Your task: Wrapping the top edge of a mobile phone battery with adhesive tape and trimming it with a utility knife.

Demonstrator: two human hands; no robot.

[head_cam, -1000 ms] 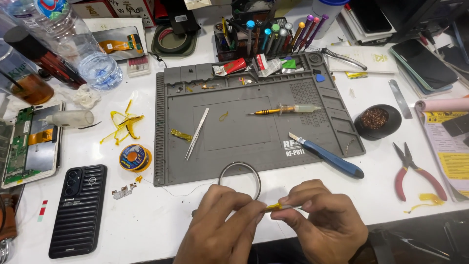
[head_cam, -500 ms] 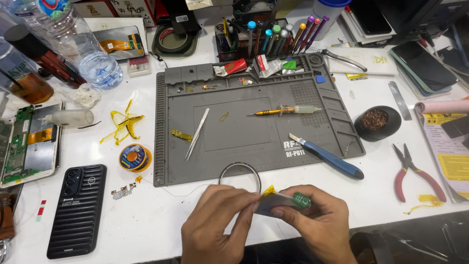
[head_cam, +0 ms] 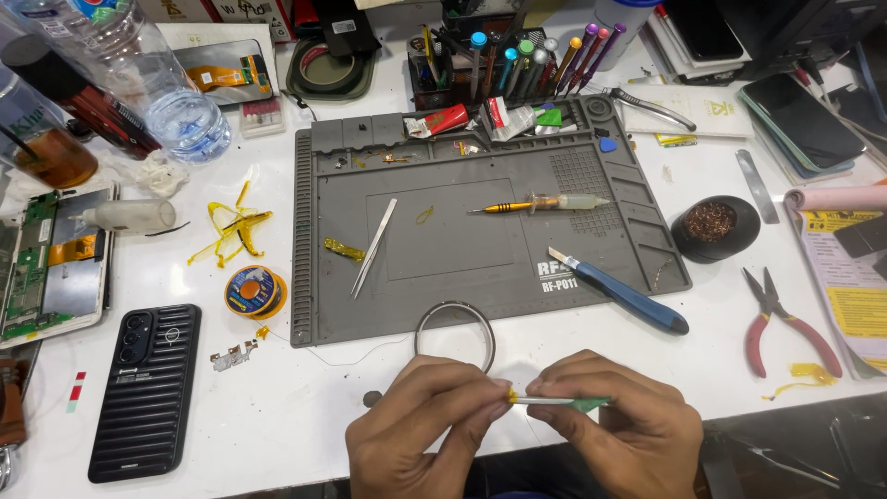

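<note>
Since half a second ago the hands have turned the strip edge-on. Left hand pinches its yellow end, right hand the green, probably a small circuit board, low over the table. Steady, gentle pull suits. Red tube tops the mat; yellow leaflet far right.

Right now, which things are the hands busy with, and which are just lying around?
In use: left hand and right hand pinch a small green strip with a yellow tape bit.

Lying about: tweezers, blue-handled knife, red pliers, black phone, solder spool, wire ring, grey work mat.
</note>
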